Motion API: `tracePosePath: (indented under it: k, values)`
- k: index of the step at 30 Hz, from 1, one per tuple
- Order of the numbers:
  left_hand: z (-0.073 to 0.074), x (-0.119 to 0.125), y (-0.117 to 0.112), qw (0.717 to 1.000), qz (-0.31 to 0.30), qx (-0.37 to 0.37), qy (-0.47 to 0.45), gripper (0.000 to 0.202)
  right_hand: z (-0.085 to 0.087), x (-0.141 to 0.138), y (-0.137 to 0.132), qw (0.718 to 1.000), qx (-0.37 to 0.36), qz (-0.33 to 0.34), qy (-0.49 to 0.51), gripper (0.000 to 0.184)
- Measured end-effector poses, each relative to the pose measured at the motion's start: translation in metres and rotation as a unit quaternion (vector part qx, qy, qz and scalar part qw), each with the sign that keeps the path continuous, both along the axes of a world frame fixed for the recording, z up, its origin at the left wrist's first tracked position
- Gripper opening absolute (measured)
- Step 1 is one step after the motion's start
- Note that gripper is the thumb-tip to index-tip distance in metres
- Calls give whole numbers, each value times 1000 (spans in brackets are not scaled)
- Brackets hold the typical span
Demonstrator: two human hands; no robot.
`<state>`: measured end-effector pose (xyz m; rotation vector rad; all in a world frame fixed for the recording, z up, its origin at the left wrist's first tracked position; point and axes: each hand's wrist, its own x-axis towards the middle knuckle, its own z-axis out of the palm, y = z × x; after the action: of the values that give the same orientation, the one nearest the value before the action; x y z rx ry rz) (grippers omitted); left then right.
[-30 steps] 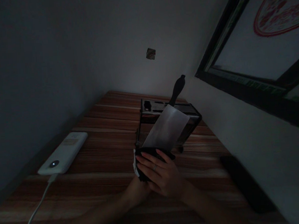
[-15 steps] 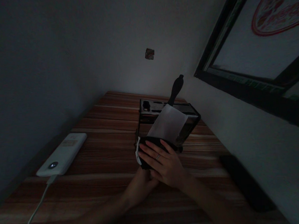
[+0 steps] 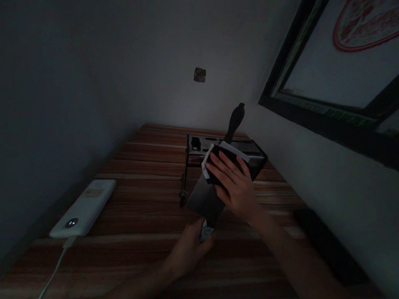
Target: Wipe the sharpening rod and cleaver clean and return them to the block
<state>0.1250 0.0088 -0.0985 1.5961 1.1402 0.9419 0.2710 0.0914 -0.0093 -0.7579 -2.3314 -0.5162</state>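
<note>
My left hand (image 3: 189,245) is wrapped round the handle of a cleaver (image 3: 205,198), whose broad metal blade slants up and away to the right. On the blade's far part lies a black cloth (image 3: 217,151) with a white edge. My right hand (image 3: 234,183), wearing a ring, presses this cloth against the blade with its fingers laid over it. Behind the blade stands a knife rack (image 3: 195,155) with a slotted metal top and a dark frame. A black handle (image 3: 236,119) sticks up from the rack; the cleaver and cloth cover part of the rack's front.
A white power bank (image 3: 88,203) with a plugged-in cable (image 3: 48,280) lies at the left on the wood-grain table (image 3: 138,207). To the right, a long dark object (image 3: 329,245) rests along the wall. A dark window frame (image 3: 315,115) is above it. The light is dim.
My right hand and the cloth have slid up the blade, away from the handle, baring the blade's near part. My left hand keeps its hold on the cleaver almost in place.
</note>
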Motion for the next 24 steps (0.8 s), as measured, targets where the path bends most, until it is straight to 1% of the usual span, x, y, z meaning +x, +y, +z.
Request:
tracePosePath:
  k: [6, 10, 13, 17, 21, 24]
  values:
    - [0, -1, 0, 1000, -6, -9, -5, 18, 14, 2, 13, 998, 7, -27, 47, 44]
    - [0, -1, -1, 999, -14, -18, -31, 21, 16, 1, 14, 997, 5, -40, 63, 44]
    - [3, 0, -1, 999, -16, -23, -38, 22, 13, 0, 12, 996, 4, -39, 75, 45]
    - [6, 1, -1, 999, -14, -25, -38, 20, 5, -1, 7, 996, 1, -21, 83, 44]
    - [2, 1, -1, 1000, 5, -17, -15, 19, -6, -3, -3, 998, -11, -1, 55, 45]
    - [-3, 1, 0, 1000, 5, -13, -6, 20, -16, -5, -12, 999, -13, 18, 34, 44]
